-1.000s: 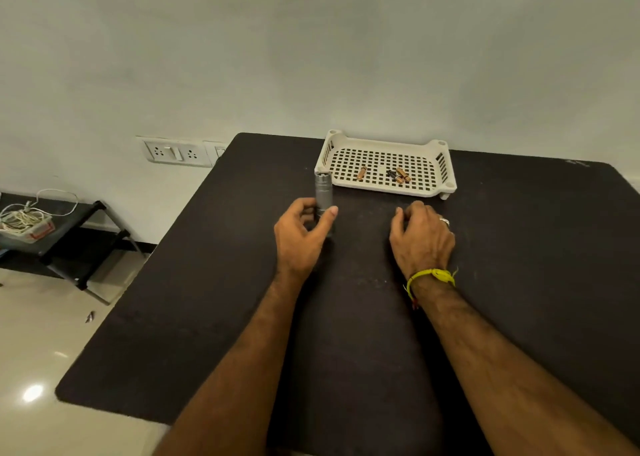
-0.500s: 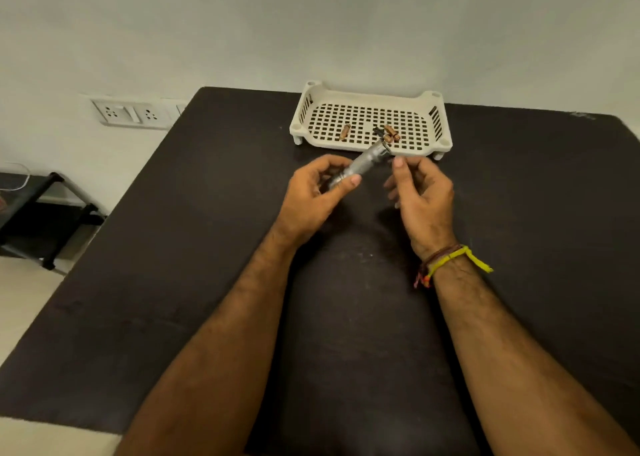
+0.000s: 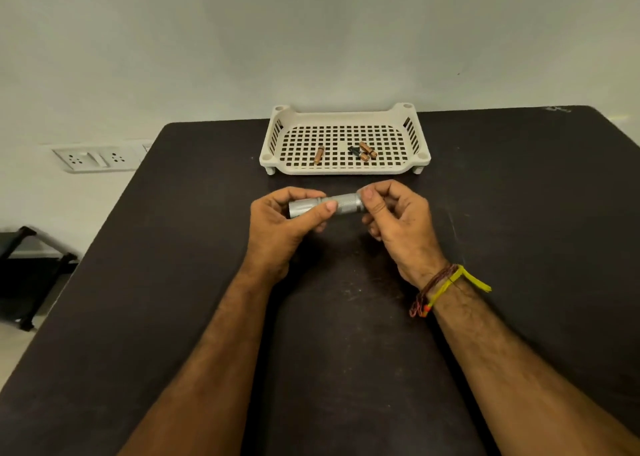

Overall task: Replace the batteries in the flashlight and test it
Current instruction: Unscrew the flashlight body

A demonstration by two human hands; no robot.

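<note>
In the frame centre, the left hand [image 3: 277, 223] and the right hand [image 3: 394, 216] both grasp the flashlight [image 3: 327, 205], level above the table [image 3: 173, 282]. It looks rigid, light metal; the knurled end gives good grip.

Table [image 3: 173, 282] open around; tray [image 3: 346, 170] bars the far edge

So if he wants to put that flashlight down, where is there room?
Bare table lies right of the right hand and left of the left hand. The tray holds batteries, crowded right of its middle.
</note>
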